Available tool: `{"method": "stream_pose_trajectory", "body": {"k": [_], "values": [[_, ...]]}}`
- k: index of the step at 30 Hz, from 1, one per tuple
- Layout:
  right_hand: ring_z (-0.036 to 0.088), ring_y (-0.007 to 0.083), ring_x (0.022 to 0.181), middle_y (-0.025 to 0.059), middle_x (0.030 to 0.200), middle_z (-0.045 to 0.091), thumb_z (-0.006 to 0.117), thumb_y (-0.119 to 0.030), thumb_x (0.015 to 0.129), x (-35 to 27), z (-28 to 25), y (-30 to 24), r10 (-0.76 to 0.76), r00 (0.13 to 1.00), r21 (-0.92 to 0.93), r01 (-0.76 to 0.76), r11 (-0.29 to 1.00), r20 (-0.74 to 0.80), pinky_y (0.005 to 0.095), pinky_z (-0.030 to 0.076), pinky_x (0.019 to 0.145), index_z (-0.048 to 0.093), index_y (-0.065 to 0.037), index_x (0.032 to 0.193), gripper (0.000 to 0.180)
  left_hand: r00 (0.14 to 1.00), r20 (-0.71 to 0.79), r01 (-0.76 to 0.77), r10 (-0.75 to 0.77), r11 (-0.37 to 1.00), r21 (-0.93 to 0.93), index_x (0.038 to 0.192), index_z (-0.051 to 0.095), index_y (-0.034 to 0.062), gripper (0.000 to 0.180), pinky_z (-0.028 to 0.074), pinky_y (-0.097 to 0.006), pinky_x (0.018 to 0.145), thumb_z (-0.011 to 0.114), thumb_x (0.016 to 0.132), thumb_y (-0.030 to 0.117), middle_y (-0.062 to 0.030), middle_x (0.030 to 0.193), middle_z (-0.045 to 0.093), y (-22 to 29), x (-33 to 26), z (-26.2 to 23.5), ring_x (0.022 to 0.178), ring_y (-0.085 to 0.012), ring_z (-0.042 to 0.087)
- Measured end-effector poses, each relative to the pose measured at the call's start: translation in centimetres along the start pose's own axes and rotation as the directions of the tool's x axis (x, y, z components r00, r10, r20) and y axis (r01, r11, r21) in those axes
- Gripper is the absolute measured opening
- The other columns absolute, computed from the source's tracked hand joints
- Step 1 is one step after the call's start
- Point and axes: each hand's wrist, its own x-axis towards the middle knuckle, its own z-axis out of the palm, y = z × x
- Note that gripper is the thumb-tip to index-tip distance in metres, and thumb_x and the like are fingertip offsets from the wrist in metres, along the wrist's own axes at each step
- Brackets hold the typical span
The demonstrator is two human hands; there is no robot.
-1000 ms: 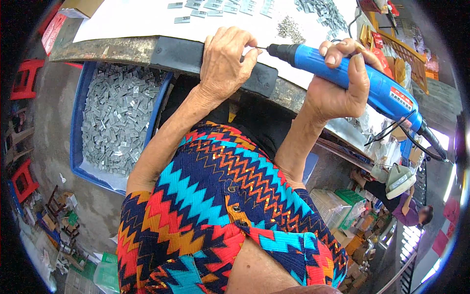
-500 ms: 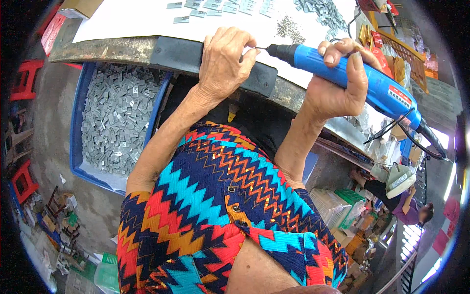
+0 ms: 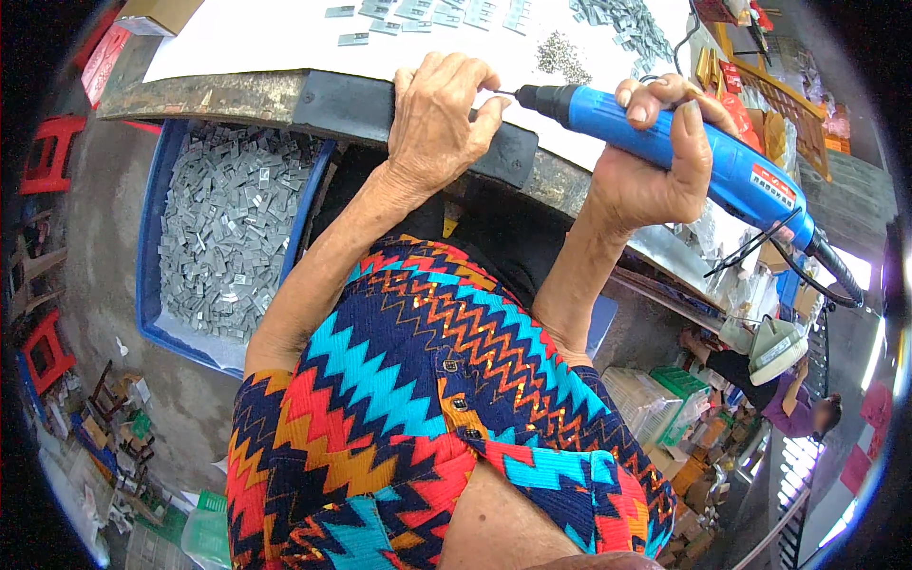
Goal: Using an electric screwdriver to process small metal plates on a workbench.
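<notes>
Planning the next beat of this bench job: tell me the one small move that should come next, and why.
Probably keep the blue electric screwdriver level and press its bit straight into whatever the left hand pinches at the black pad on the table edge. The right hand grips the tool fully, and the bit tip sits right at the left fingertips; the pinched part itself is hidden.

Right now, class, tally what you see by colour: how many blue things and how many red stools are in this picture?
Blue: 2, the power screwdriver in the right hand and the bin of grey metal pieces below the left hand.
Red: 2, one stool and another stool on the floor.
Total: 4
</notes>
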Motion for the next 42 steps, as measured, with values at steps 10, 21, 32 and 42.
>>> {"method": "stream_pose_trajectory", "body": {"k": [10,21,32,42], "values": [[0.052,0.019,0.06,0.0189,0.081,0.06,0.05,-0.005,0.077,-0.07,-0.88,-0.34,0.07,0.993,-0.089,-0.061,0.994,0.099,0.0377,0.041,0.064,0.056,-0.006,0.095,0.019,0.999,-0.023,-0.025,0.026,0.999,0.034,0.078,0.056,0.0079,0.013,0.034,-0.033,0.069,0.064,0.071,0.016,-0.0018,0.077,0.055,-0.19,-0.07,0.01,0.074,-0.0193,0.051],[0.053,0.0204,0.053,0.0224,0.075,0.057,0.054,0.001,0.072,-0.27,-0.26,-0.09,0.038,0.999,0.014,-0.038,0.999,-0.011,0.0373,0.047,0.056,0.047,0.004,0.093,0.022,0.999,-0.014,-0.05,0.051,0.997,0.064,0.077,0.057,0.0081,0.012,0.034,-0.033,0.07,0.065,0.071,0.015,-0.0012,0.077,0.056,-0.29,-0.15,0.03,0.075,-0.0191,0.052],[0.052,0.02,0.059,0.0181,0.081,0.058,0.052,-0.003,0.075,-0.51,-0.78,-0.34,0.092,0.992,-0.123,-0.081,0.989,0.092,0.0383,0.04,0.065,0.055,-0.007,0.094,0.02,0.998,0.007,-0.057,0.056,0.998,0.039,0.075,0.057,0.0085,0.008,0.031,-0.036,0.072,0.061,0.069,0.012,-0.0029,0.076,0.055,-0.37,-0.22,0.25,0.078,-0.02,0.051],[0.052,0.02,0.059,0.0177,0.079,0.059,0.052,-0.003,0.074,-0.89,-0.64,-0.15,0.089,0.996,-0.141,-0.085,0.986,0.027,0.038,0.041,0.064,0.054,-0.004,0.093,0.019,0.997,0.04,-0.068,0.066,0.996,0.055,0.074,0.057,0.0093,0.006,0.031,-0.036,0.073,0.061,0.069,0.012,-0.0025,0.075,0.054,-0.27,-0.33,0.13,0.079,-0.0194,0.05]]}}
